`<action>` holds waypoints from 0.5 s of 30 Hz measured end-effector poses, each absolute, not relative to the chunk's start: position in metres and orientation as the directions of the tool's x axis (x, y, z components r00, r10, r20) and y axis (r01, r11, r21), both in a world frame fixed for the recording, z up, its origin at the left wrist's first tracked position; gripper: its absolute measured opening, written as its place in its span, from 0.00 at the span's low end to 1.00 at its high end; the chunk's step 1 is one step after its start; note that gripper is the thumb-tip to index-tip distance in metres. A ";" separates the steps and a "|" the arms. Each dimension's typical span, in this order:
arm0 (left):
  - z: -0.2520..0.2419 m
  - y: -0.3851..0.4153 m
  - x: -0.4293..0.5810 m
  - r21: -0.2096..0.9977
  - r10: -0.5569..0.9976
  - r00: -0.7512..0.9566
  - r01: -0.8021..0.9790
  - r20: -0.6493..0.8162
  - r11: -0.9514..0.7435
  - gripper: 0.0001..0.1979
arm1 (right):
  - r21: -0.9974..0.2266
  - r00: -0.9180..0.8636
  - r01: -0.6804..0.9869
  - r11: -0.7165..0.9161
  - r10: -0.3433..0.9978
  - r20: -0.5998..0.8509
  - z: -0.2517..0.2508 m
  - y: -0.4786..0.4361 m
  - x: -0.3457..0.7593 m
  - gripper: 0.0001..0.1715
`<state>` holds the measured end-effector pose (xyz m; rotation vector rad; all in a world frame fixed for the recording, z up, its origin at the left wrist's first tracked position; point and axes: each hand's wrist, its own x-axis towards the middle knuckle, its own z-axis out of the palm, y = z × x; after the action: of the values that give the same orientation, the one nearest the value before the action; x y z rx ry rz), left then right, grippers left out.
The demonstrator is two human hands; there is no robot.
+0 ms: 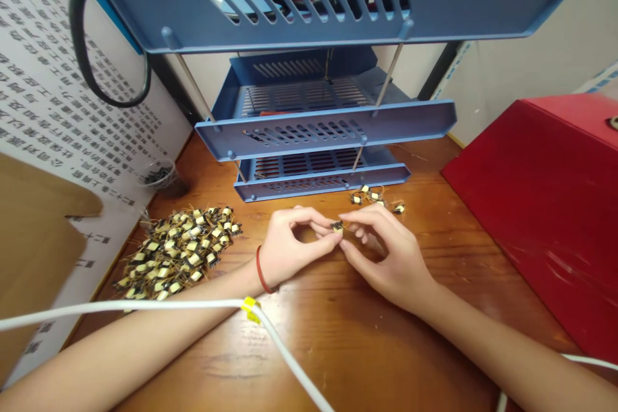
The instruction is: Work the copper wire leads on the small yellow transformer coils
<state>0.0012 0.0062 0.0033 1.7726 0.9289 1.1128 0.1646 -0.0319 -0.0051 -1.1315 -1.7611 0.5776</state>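
Leftward, clear cup (174,187) holding dark bits (157,175); left fingers (324,245) pinch component (337,226).

Parts pile (181,251) on table (367,341), seemingly before cup (176,183)

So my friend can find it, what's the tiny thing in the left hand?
In front of the blue rack, find the left hand with the red wristband. It pinches a tiny black-and-yellow part. Its lookalikes lie on the table; only this one is held.
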 end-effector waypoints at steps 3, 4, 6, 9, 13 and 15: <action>0.005 0.005 0.001 0.884 0.857 0.371 0.163 0.357 -0.439 0.03 | -0.633 -0.194 0.497 0.593 0.787 0.586 -0.003 -0.033 0.163 0.17; 0.006 0.004 0.000 0.871 0.845 0.384 0.169 0.373 -0.462 0.03 | -0.617 -0.201 0.500 0.607 0.775 0.599 -0.003 -0.033 0.163 0.16; 0.006 0.004 0.001 0.848 0.824 0.402 0.180 0.399 -0.498 0.03 | -0.611 -0.202 0.508 0.606 0.774 0.600 -0.003 -0.034 0.163 0.16; 0.007 0.004 0.001 0.822 0.808 0.409 0.199 0.425 -0.533 0.03 | -0.614 -0.201 0.519 0.595 0.783 0.589 -0.005 -0.034 0.164 0.15; 0.007 0.003 0.001 0.790 0.798 0.409 0.245 0.442 -0.562 0.04 | -0.599 -0.213 0.511 0.616 0.766 0.606 -0.006 -0.033 0.164 0.14; 0.007 0.003 0.002 0.771 0.790 0.408 0.261 0.458 -0.581 0.04 | -0.588 -0.219 0.508 0.630 0.754 0.619 -0.006 -0.033 0.163 0.13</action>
<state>0.0016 0.0029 0.0071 2.0602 0.8907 1.1289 0.1635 -0.0329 -0.0064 -1.0040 -1.8845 0.3201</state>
